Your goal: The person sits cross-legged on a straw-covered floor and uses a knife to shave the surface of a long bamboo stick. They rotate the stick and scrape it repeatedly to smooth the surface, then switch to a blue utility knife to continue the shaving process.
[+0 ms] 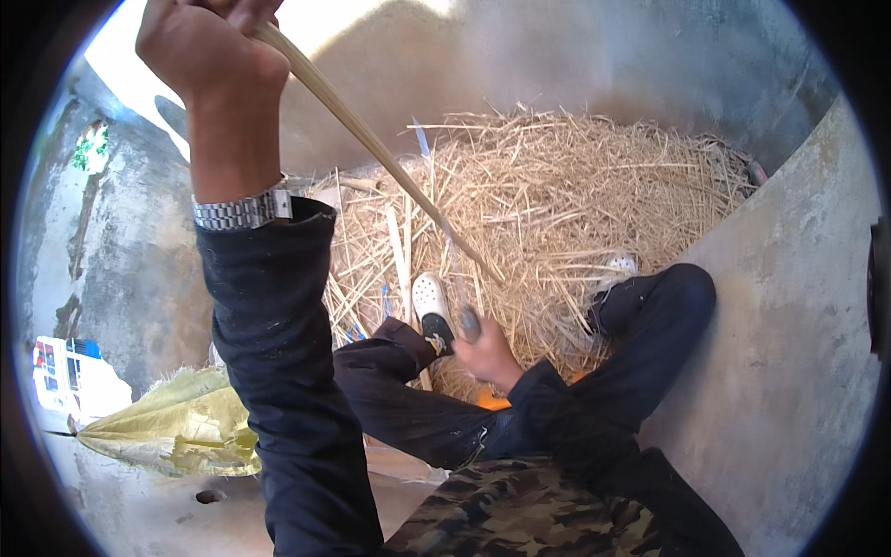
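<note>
My left hand (209,56) is raised at the upper left, its fingers closed round the end of a long, thin bamboo strip (362,135). The strip slants down to the right, its lower end over the straw. In front of my lap my right hand (492,357) is wrapped round the grey handle of a knife (471,323). A narrow, pale blade seems to run up from the handle toward the strip's lower part, but it is blurred against the straw. Part of my left hand's fingers lies beyond the top edge.
A heap of straw-coloured shavings (575,186) covers the floor ahead, against a grey wall (594,56). My white clog (429,297) rests at its near edge. A yellowish woven sack (176,422) lies at left. Something orange (492,401) sits under my right wrist.
</note>
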